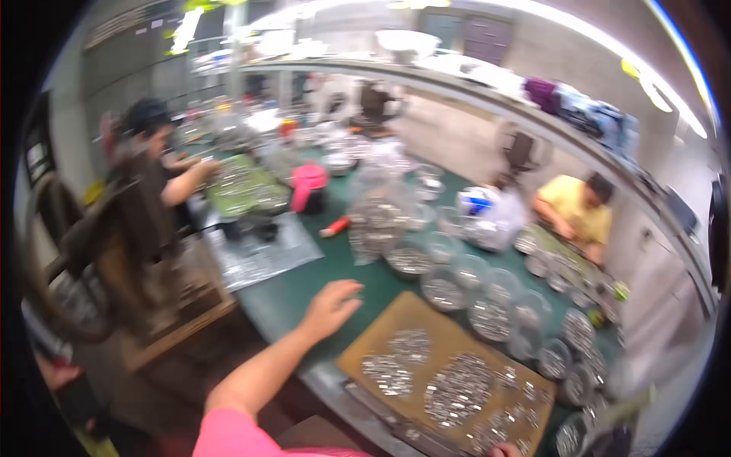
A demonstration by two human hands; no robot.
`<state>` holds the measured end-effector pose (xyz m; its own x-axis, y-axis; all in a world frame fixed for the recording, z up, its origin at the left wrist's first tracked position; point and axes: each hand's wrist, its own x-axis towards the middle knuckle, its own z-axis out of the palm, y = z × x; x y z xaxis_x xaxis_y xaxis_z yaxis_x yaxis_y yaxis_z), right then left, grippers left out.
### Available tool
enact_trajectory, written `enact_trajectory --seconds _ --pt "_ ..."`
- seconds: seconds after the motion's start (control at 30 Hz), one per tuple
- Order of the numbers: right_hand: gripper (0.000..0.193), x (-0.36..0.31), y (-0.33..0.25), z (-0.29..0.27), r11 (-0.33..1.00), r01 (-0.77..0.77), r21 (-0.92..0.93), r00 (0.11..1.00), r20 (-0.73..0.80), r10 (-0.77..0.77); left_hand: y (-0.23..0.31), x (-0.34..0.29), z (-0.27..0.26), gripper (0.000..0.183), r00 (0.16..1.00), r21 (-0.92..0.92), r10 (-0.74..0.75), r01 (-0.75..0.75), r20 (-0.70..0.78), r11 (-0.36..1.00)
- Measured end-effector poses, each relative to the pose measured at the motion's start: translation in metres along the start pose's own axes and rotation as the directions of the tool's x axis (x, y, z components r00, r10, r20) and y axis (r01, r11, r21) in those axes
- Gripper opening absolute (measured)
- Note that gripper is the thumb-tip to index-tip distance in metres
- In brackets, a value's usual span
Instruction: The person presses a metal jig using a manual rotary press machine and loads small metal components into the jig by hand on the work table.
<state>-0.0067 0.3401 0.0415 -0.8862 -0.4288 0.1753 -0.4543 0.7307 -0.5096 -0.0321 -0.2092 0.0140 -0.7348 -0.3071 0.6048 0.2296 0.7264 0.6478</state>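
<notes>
My left hand is stretched over the green tabletop, just beyond the near-left corner of a brown board. Its fingers look spread, and nothing shows in them. Only a small part of my right hand comes in at the lower edge, by the board's near side; its fingers are cut off and blurred. Several heaps of small shiny metal pieces lie on the board. Along its far side stand round clear tubs filled with similar pieces.
A clear plastic sheet, a red-orange tube and a pink container lie farther left. One person works at a green mat; another in yellow sits far right. A shelf spans the back.
</notes>
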Motion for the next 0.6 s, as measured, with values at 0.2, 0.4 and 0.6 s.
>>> enact_trajectory --seconds 0.2,0.4,0.6 --pt "0.031 0.009 -0.049 -0.022 0.91 -0.345 0.231 0.939 0.086 0.334 0.117 0.114 0.0 0.039 0.985 -0.245 0.134 -0.105 0.106 0.964" --pt "0.023 -0.004 -0.046 -0.018 0.916 -0.297 0.269 0.947 -0.039 0.318 0.233 0.21 0.038 0.023 0.795 -0.11 0.591 -0.581 0.136 0.807" --pt "0.022 -0.001 -0.034 -0.019 0.949 -0.183 0.255 0.97 -0.11 0.216 0.296 0.202 0.069 0.026 0.634 -0.364 0.772 -0.711 0.039 0.602"
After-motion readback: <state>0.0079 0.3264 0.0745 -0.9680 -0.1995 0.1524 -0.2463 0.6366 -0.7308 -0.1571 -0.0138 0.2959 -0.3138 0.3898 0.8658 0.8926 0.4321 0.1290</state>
